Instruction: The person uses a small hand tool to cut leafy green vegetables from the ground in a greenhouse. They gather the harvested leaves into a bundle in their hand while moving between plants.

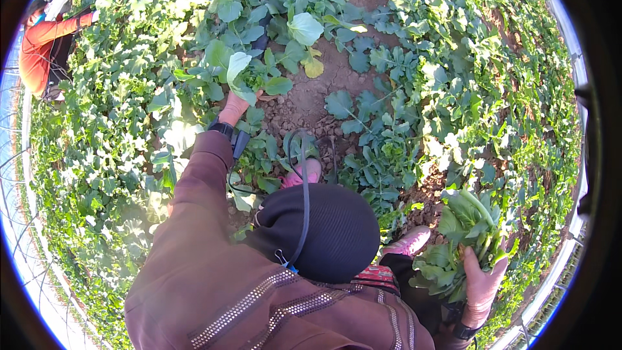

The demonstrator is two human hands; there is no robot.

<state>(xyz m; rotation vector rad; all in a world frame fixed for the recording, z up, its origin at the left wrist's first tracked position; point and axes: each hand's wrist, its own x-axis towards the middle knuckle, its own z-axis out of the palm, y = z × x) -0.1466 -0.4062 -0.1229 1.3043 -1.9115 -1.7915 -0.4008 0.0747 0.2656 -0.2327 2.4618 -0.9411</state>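
Observation:
My left hand (pixel 234 108) reaches forward into a leafy green plant (pixel 240 70) beside a patch of bare soil. Leaves cover most of its fingers, so their grip on the plant cannot be made out. A strap with a small dark device (pixel 240 144) sits at that wrist. Low on the right, my right hand (pixel 482 274) holds a bunch of cut leafy greens (pixel 466 223), its pale stems and broad leaves pointing up and left. The thumb lies across the near side of the bunch.
Dense rows of leafy plants (pixel 388 131) grow on both sides of the brown soil (pixel 308 87). A black cable (pixel 305 194) loops past my bent knee (pixel 320 228). My pink shoes (pixel 408 241) stand among the plants. Another person in orange (pixel 41 53) is bent down at far left.

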